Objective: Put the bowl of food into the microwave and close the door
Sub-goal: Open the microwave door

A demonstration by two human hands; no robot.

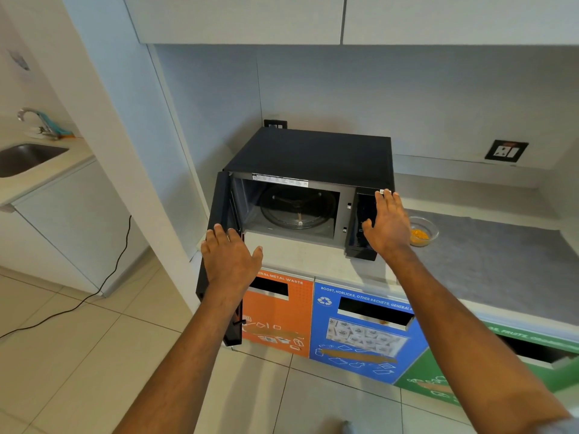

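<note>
On the pale counter [488, 245], just right of the black box-shaped microwave [310, 158], sits the small clear glass bowl [421, 230] with yellow-orange food [419, 235] heaped in its bottom, untouched, and partly hidden behind the right hand [388, 223]. That hand lies flat against the microwave's control panel, fingers spread, its grip open and holding nothing. The left hand [230, 261] rests on the top edge of the black microwave door [219, 252], which swings wide out to the left; that grip is open too, palm down, not clenched round anything.

Inside, the round glass turntable [297, 208] is bare, so the cavity is ready. The bowl looks light but rigid and breakable, and smooth glass can be slippery, so I'd judge the rim the place to take it, thumb one side and fingers opposite, or cupped under the base. It stands upright, mouth up; being round it has no long axis to speak of, only the vertical one, which should stay level so the food doesn't slide. Any approach angle serves. Bowl not yet in, door not yet shut.
</note>
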